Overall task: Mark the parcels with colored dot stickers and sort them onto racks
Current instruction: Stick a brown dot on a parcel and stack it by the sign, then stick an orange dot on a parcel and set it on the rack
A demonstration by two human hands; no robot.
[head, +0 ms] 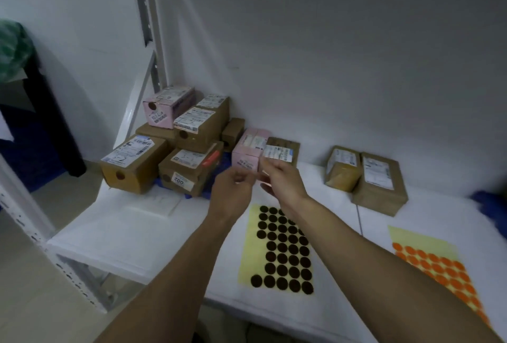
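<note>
My left hand (233, 191) and my right hand (284, 182) meet fingertip to fingertip above the white table, just in front of a pink parcel (247, 154). The fingers of both are curled and pinched. Blur hides whether a sticker sits between them. Under my right forearm lies a yellow sheet of dark brown dot stickers (282, 252). Further right is a sheet of orange dot stickers (439, 268). A brown parcel (285, 150) leans behind the pink one. At the back left is a pile of brown and pink parcels (175, 147), some bearing dark dots.
Two brown parcels (380, 182) lie at the back right of the table (131, 233). A white rack upright (148, 21) rises at the back left beside the wall. Something blue (491, 201) shows at the right edge. A dark table leg (68, 145) stands on the floor at left.
</note>
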